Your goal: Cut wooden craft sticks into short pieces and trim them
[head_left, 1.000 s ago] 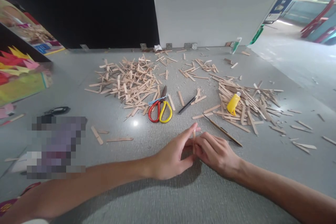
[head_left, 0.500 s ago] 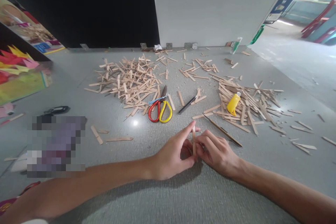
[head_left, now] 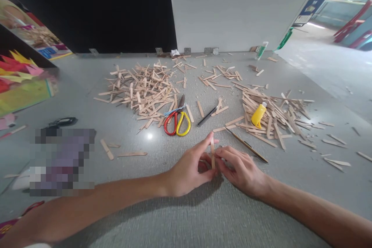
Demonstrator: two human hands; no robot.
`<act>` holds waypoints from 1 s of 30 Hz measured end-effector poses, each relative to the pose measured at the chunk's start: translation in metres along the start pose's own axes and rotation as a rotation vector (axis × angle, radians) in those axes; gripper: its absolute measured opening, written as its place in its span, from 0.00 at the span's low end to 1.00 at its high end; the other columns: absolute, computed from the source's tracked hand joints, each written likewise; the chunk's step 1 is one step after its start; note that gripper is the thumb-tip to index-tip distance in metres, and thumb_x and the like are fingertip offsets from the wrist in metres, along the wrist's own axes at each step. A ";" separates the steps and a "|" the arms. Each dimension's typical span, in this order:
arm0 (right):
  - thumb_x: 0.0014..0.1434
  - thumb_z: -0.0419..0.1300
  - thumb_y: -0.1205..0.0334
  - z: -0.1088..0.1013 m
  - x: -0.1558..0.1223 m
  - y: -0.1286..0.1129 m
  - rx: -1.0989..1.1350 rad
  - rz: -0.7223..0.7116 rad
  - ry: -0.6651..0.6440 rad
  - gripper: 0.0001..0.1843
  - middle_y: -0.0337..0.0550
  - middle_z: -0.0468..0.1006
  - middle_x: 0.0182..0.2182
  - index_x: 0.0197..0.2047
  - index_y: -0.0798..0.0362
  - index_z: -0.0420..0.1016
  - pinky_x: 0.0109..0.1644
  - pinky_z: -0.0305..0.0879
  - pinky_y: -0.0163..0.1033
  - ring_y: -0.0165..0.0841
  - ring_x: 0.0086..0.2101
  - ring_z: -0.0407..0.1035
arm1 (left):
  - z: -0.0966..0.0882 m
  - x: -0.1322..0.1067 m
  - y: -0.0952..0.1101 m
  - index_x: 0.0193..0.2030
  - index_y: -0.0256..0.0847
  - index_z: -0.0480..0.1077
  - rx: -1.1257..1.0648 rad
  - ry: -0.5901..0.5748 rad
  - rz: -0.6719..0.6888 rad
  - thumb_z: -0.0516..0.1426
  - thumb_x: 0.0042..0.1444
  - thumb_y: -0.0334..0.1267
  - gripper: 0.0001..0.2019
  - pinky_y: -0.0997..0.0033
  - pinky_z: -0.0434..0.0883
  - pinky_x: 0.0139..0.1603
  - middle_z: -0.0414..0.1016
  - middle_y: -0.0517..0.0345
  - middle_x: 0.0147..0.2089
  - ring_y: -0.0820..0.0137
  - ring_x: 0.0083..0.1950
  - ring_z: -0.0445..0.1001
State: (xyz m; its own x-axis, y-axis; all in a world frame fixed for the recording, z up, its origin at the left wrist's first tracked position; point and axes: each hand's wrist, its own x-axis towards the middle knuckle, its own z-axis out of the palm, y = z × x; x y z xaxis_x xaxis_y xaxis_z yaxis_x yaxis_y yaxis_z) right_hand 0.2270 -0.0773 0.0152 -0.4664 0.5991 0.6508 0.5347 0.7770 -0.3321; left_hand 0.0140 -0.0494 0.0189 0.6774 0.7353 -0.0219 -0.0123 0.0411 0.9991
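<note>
My left hand [head_left: 188, 172] holds a short wooden craft stick [head_left: 212, 151] nearly upright, between index finger at its top end and thumb at its lower end. Close against the stick's right side, my right hand [head_left: 240, 166] has its thumb and fingers pinched together. What these fingertips hold, if anything, is hidden. Beyond the hands lie scissors [head_left: 177, 123] with one red and one yellow handle, and a dark craft knife or pen [head_left: 207, 116]. A brown pointed stick-like tool [head_left: 247, 145] rests just past my right hand.
A large pile of cut craft sticks [head_left: 145, 89] lies at the back left. On another pile [head_left: 279, 112] to the right sits a yellow glue bottle [head_left: 258, 115]. A black and white board [head_left: 232, 11] stands behind. A blurred-out object [head_left: 62, 161] lies left.
Both hands have shifted slightly left with the craft stick. My right fingers have loosened a little and sit a bit higher along the stick.
</note>
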 end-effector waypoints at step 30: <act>0.77 0.44 0.74 -0.002 0.005 -0.002 -0.055 -0.095 -0.253 0.12 0.44 0.75 0.37 0.49 0.51 0.65 0.33 0.72 0.37 0.33 0.32 0.70 | -0.006 -0.001 0.009 0.83 0.43 0.53 0.296 -0.008 0.002 0.61 0.69 0.41 0.38 0.67 0.79 0.39 0.75 0.38 0.71 0.71 0.35 0.80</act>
State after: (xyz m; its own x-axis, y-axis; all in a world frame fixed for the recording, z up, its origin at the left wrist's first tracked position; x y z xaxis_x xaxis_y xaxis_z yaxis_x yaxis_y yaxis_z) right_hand 0.2245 -0.0761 0.0206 -0.6736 0.5586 0.4840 0.5143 0.8245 -0.2359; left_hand 0.0092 -0.0460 0.0273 0.6835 0.7297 -0.0206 0.2004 -0.1605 0.9665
